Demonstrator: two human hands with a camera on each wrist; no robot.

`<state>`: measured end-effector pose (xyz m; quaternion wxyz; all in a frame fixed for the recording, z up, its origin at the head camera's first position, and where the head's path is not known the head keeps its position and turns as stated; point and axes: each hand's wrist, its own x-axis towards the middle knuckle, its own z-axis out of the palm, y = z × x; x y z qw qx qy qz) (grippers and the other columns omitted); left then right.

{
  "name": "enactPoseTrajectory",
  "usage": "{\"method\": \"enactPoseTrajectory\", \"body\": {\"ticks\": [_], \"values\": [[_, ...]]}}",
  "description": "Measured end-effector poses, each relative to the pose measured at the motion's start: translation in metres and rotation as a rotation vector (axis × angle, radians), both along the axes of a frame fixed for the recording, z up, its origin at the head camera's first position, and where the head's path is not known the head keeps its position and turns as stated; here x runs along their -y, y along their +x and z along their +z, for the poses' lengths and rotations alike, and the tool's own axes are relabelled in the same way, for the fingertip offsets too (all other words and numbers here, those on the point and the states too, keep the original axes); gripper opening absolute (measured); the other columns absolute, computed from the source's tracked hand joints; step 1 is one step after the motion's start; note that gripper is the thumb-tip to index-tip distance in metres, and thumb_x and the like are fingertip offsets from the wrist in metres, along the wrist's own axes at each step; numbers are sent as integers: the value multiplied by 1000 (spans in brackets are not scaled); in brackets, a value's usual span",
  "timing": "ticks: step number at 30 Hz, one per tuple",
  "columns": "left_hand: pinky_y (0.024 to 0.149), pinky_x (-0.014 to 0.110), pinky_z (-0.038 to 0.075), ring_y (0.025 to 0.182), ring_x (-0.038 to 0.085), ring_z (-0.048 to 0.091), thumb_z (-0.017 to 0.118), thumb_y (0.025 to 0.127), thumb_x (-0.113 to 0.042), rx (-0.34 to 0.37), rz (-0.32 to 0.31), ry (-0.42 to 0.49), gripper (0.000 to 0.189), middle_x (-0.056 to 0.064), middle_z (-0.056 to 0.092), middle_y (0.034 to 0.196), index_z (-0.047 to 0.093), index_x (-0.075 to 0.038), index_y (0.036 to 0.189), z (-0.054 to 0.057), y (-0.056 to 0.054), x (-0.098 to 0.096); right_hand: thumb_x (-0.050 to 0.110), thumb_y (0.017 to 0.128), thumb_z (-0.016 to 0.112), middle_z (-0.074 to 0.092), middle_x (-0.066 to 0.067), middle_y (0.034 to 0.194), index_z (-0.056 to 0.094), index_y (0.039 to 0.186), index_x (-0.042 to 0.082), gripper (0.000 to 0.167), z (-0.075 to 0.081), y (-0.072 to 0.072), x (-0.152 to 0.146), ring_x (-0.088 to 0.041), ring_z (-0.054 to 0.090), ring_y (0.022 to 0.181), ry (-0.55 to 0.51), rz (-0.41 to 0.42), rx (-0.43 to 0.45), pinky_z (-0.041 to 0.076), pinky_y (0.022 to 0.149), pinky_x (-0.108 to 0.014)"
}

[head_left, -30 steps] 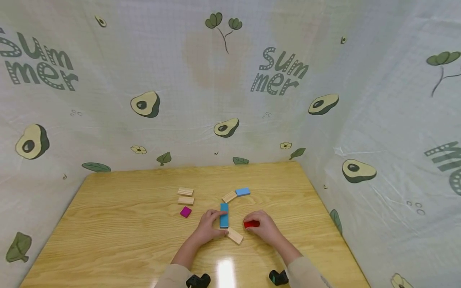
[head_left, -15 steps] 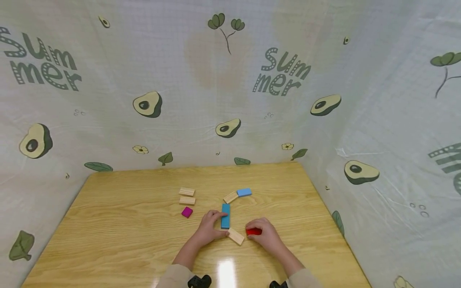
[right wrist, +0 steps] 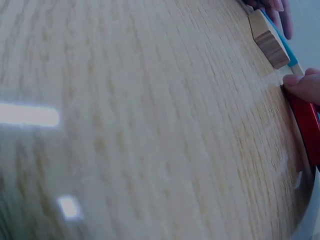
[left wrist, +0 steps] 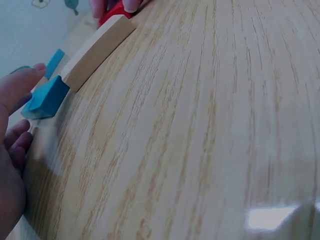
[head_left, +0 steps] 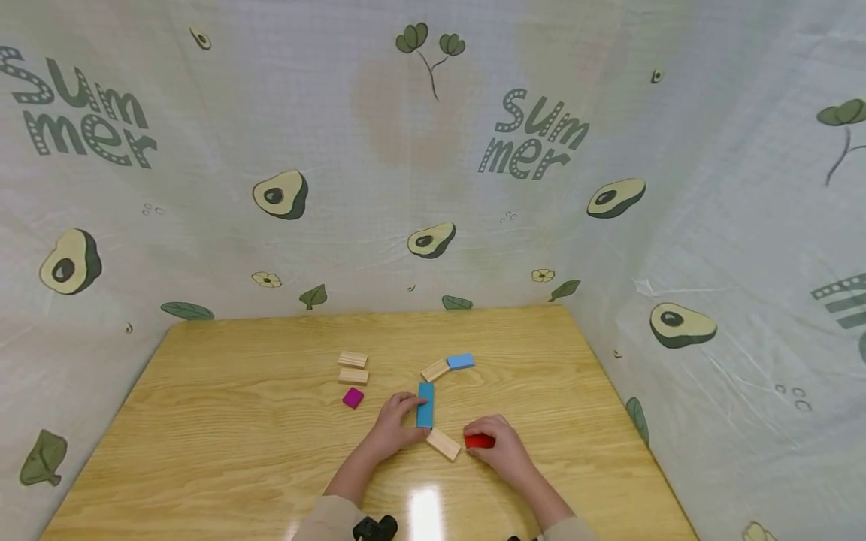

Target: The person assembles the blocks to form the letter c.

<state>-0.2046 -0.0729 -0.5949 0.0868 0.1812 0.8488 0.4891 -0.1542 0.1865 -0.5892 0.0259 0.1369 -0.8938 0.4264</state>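
Note:
In the head view my left hand (head_left: 395,427) is at the long blue wooden block (head_left: 425,406), index fingertip on its left side and thumb at its near end. The left wrist view shows a fingertip over this blue block (left wrist: 46,99). My right hand (head_left: 498,448) pinches a red block (head_left: 479,441) between thumb and fingers, low over the table; the fingers cover part of it. Between the hands a plain wooden block (head_left: 443,444) lies slanted, one end at the blue block's near end, the other close to the red block.
Beyond the blue block, a plain block (head_left: 435,370) and a lighter blue block (head_left: 461,361) continue the curved line. To the left lie two plain blocks (head_left: 353,376) and a magenta block (head_left: 352,397). A printed cloth (head_left: 352,225) hangs behind the wooden table (head_left: 237,421).
My right hand has brought the red block nearer to me, beside the slanted plain block's near end. The left hand stays at the blue block. The head view has shifted slightly.

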Motion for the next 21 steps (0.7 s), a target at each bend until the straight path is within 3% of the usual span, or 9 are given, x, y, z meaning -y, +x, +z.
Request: {"method": "enactPoseTrajectory", "body": {"ticks": [7, 14, 21], "values": [[103, 63, 30, 131, 45, 31, 72, 90, -23, -35, -24, -20, 52, 18, 42, 140, 56, -8, 137, 0, -1, 2, 18, 73, 87, 64, 11, 114, 76, 99, 23, 29, -4, 1, -5, -18, 49, 114, -55, -105, 18, 46, 93, -39], [103, 60, 32, 128, 44, 35, 71, 91, -17, -86, -29, -52, 51, 18, 45, 137, 55, -5, 137, -1, -1, 2, 19, 75, 86, 60, 4, 114, 76, 102, 16, 29, -6, 4, -12, -23, 46, 115, -144, -199, 50, 38, 99, -52], [103, 59, 33, 128, 44, 36, 71, 91, -15, -87, -20, -61, 51, 18, 46, 137, 55, -5, 138, -1, 0, -1, 17, 74, 86, 59, 6, 107, 76, 101, 18, 29, -8, 5, -14, -19, 48, 109, -123, -229, 69, 38, 98, -49]]}}
